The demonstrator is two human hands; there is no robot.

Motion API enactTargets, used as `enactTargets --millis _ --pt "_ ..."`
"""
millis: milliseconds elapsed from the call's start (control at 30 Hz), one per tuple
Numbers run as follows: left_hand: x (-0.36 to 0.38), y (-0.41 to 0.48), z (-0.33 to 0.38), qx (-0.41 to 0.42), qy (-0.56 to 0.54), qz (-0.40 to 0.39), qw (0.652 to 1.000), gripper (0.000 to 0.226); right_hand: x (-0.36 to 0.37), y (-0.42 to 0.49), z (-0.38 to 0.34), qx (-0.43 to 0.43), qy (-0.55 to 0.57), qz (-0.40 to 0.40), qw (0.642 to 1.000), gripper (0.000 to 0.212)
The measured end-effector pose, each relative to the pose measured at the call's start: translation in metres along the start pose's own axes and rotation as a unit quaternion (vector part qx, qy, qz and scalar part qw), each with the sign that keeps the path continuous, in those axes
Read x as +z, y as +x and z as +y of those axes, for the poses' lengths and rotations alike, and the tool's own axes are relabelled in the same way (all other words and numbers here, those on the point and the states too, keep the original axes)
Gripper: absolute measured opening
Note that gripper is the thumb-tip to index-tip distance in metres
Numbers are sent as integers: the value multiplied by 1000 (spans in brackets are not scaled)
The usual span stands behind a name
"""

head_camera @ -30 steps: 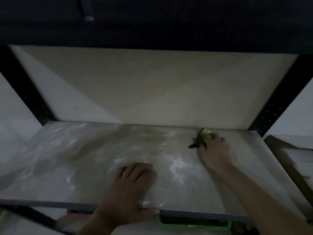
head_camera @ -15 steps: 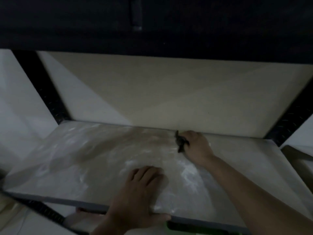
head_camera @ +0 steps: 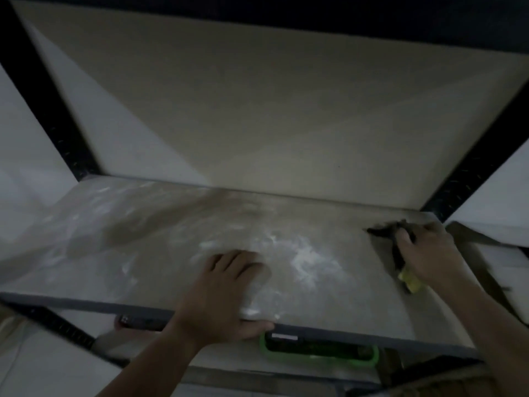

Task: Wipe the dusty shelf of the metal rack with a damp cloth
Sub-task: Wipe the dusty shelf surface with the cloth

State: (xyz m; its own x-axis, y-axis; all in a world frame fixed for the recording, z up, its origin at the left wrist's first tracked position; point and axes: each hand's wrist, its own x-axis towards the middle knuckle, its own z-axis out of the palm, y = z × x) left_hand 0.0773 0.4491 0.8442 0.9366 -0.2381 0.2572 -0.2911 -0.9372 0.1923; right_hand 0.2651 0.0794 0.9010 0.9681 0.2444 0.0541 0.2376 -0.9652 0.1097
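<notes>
The grey shelf (head_camera: 120, 253) of the metal rack is streaked with white dust, thickest near its middle. My left hand (head_camera: 226, 293) lies flat on the shelf near the front edge, fingers spread, thumb hooked over the edge. My right hand (head_camera: 426, 250) presses a dark cloth with a yellow-green patch (head_camera: 399, 253) onto the shelf at the back right corner. The scene is dim and blurred.
Black perforated rack posts (head_camera: 57, 133) rise at the left and at the right (head_camera: 475, 173), with a pale wall behind. The dark upper shelf (head_camera: 315, 10) hangs overhead. A green-rimmed container (head_camera: 320, 346) sits below the front edge.
My right hand has swept the cloth from the middle of the back edge to the back right corner. My left hand has stayed planted on the shelf front.
</notes>
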Motion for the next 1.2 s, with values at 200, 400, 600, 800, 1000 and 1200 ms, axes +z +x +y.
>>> enactTargets --millis 200,400,600,800,1000,1200 --pt "-1 -1 2 -3 10 9 1000 89 19 -30 -43 37 74 -4 997 41" --pt "-3 0 2 5 25 -16 1000 88 21 -50 -141 -80 178 93 976 35" --pt "-13 -16 -9 18 28 -2 999 88 9 -15 -72 -30 193 135 971 39" --pt "-44 -63 -75 -62 90 15 994 97 33 -20 -50 37 114 55 991 43" --pt "-54 -75 -116 -35 108 3 993 101 22 -37 -169 38 180 116 976 34" --pt "-43 -75 -126 -13 63 30 997 97 8 -31 -192 -31 293 82 952 31"
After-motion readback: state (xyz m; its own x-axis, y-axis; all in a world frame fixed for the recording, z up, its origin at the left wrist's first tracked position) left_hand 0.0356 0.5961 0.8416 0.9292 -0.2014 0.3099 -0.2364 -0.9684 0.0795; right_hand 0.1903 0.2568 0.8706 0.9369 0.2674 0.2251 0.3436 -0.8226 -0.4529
